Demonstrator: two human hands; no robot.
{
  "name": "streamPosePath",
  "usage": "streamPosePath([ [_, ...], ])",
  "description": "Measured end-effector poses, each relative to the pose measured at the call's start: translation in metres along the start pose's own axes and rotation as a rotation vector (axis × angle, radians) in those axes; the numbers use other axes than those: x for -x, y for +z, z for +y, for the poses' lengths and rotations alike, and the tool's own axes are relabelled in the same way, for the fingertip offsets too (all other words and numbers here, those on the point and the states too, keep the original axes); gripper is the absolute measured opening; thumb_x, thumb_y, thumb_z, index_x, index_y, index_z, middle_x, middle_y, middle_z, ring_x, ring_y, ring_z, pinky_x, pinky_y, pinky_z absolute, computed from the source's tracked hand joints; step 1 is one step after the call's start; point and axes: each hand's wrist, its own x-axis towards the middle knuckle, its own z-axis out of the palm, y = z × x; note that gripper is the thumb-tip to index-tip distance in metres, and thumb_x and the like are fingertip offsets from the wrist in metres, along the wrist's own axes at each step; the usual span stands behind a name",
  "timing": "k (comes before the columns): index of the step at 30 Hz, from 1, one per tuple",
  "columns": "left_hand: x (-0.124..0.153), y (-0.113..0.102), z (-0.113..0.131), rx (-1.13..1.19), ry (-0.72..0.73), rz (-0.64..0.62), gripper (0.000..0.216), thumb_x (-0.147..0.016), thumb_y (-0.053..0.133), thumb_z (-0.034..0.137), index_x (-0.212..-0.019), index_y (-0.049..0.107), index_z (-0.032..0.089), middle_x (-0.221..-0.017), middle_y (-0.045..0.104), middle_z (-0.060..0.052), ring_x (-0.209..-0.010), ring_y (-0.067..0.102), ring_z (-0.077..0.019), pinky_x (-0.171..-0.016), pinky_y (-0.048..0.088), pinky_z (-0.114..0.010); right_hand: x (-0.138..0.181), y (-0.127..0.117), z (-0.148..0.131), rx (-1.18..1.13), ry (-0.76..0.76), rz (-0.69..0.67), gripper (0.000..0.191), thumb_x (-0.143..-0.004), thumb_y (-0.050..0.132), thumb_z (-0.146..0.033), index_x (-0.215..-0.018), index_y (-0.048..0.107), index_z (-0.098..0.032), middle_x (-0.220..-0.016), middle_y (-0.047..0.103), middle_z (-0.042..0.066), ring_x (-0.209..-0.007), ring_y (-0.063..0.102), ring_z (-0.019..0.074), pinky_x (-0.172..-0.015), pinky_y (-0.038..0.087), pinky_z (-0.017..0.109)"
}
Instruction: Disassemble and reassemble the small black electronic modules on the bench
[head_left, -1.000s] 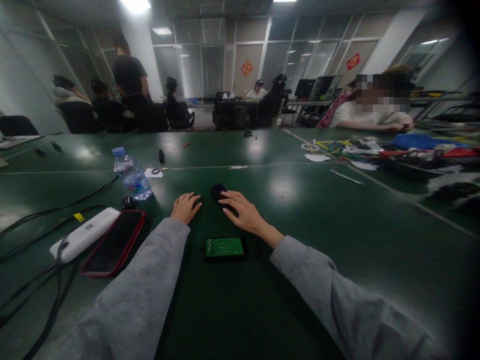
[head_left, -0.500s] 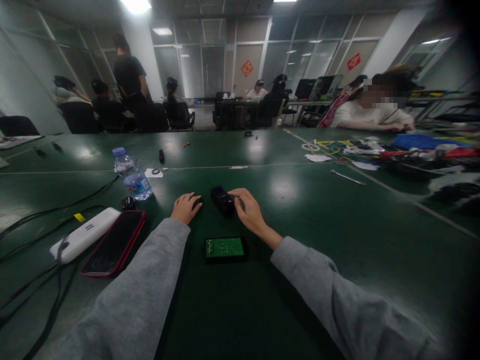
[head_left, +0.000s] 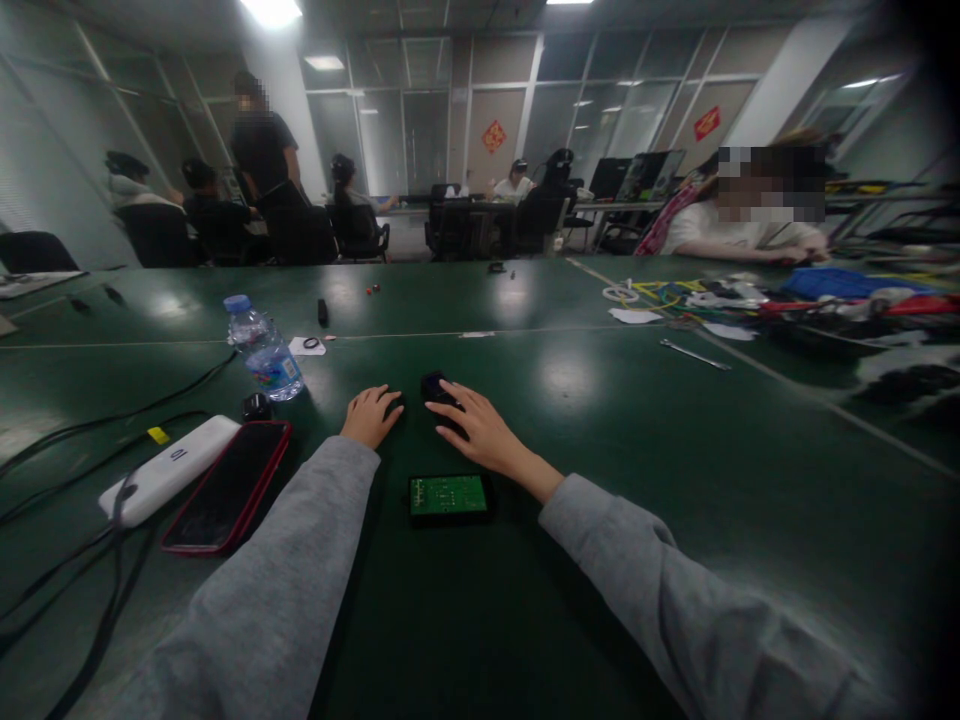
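A small black handheld device (head_left: 433, 386) with a little screen lies ahead of me on the green table (head_left: 570, 440). My right hand (head_left: 476, 428) lies over it, fingers apart and stretched across its top, hiding most of it. Whether the fingertips press on the device I cannot tell. Just left of it, my left hand (head_left: 371, 415) rests on the tabletop with its fingers spread and nothing in them. Nearer to me, below both hands, is a green circuit board (head_left: 450, 494) set in a black case, face up.
On the left are a water bottle (head_left: 262, 350), a white power bank (head_left: 171, 470), a red-cased phone (head_left: 229, 490) and black cables (head_left: 120, 560). A wrench (head_left: 695, 354) lies to the right, before a pile of cables and tools (head_left: 825, 305). People sit beyond the table.
My right hand has moved left from the device's right side to over its top, covering most of it. My left hand and the circuit board have stayed put.
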Motion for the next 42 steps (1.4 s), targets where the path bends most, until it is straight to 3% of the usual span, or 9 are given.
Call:
streamPosePath([
  [9, -0.001, 0.002, -0.001, -0.003, -0.002, -0.001, 0.04, -0.096, 0.045, 0.045, -0.13, 0.055, 0.028, -0.142, 0.052, -0.007, -0.131, 0.045, -0.0249, -0.108, 0.038, -0.047, 0.004, 0.002, 0.001, 0.025, 0.094, 0.021, 0.038, -0.091, 0.051, -0.019, -0.129, 0.053, -0.025, -0.149, 0.034, 0.009, -0.126, 0.047, 0.0274, -0.099, 0.049, 0.05],
  [14, 0.0, 0.0, 0.001, 0.003, 0.005, -0.008, 0.04, -0.096, 0.044, 0.044, -0.131, 0.056, 0.026, -0.143, 0.051, -0.008, -0.132, 0.044, -0.0255, -0.108, 0.037, -0.048, 0.01, -0.005, 0.003, 0.075, 0.13, 0.022, 0.048, -0.09, 0.051, -0.017, -0.137, 0.047, -0.027, -0.148, 0.036, 0.008, -0.123, 0.049, 0.0275, -0.098, 0.049, 0.05],
  [22, 0.0, -0.001, -0.001, 0.02, -0.003, -0.02, 0.04, -0.096, 0.044, 0.044, -0.13, 0.056, 0.026, -0.143, 0.051, -0.008, -0.133, 0.043, -0.0253, -0.109, 0.036, -0.049, 0.055, -0.028, 0.025, 0.045, 0.205, 0.071, 0.06, -0.093, 0.044, -0.024, -0.151, 0.025, -0.027, -0.15, 0.035, 0.008, -0.129, 0.045, 0.0275, -0.105, 0.044, 0.053],
  [29, 0.0, -0.004, 0.005, 0.218, 0.034, 0.005, 0.04, -0.096, 0.044, 0.044, -0.132, 0.054, 0.029, -0.144, 0.051, -0.005, -0.134, 0.043, -0.0245, -0.11, 0.035, -0.052, 0.074, -0.027, 0.037, 0.057, 0.318, 0.188, 0.061, -0.094, 0.051, -0.045, -0.147, 0.029, -0.025, -0.144, 0.031, 0.015, -0.13, 0.04, 0.0327, -0.105, 0.042, 0.057],
  [31, -0.001, -0.015, 0.013, 0.402, 0.04, -0.04, 0.043, -0.097, 0.04, 0.046, -0.135, 0.05, 0.029, -0.144, 0.052, -0.004, -0.134, 0.045, -0.0225, -0.11, 0.038, -0.05, 0.073, -0.026, 0.038, 0.042, 0.317, 0.21, 0.062, -0.094, 0.051, -0.047, -0.146, 0.03, -0.022, -0.136, 0.036, 0.016, -0.126, 0.043, 0.0317, -0.105, 0.042, 0.055],
  [35, 0.004, -0.06, 0.042, 0.69, 0.202, -0.307, 0.051, -0.097, 0.043, 0.043, -0.146, 0.036, 0.028, -0.142, 0.054, -0.008, -0.128, 0.052, -0.0208, -0.102, 0.046, -0.042, 0.072, -0.025, 0.039, 0.023, 0.301, 0.196, 0.061, -0.094, 0.051, -0.048, -0.144, 0.031, -0.02, -0.131, 0.038, 0.017, -0.123, 0.044, 0.0312, -0.105, 0.042, 0.053],
  [39, 0.024, -0.097, 0.076, 0.568, 0.457, -0.554, 0.091, -0.069, 0.077, 0.053, -0.147, 0.033, 0.034, -0.143, 0.051, -0.007, -0.131, 0.049, -0.0267, -0.104, 0.045, -0.045, 0.073, -0.023, 0.041, 0.027, 0.301, 0.203, 0.061, -0.094, 0.05, -0.049, -0.144, 0.03, -0.021, -0.132, 0.037, 0.017, -0.123, 0.044, 0.0319, -0.104, 0.042, 0.054],
  [42, 0.038, -0.099, 0.094, 0.474, 0.469, -0.644, 0.098, -0.056, 0.084, 0.056, -0.142, 0.043, 0.033, -0.134, 0.054, -0.008, -0.123, 0.054, -0.0297, -0.101, 0.046, -0.045, 0.074, -0.022, 0.042, 0.03, 0.294, 0.205, 0.061, -0.094, 0.05, -0.048, -0.145, 0.029, -0.021, -0.132, 0.037, 0.017, -0.124, 0.043, 0.0322, -0.105, 0.041, 0.055],
])
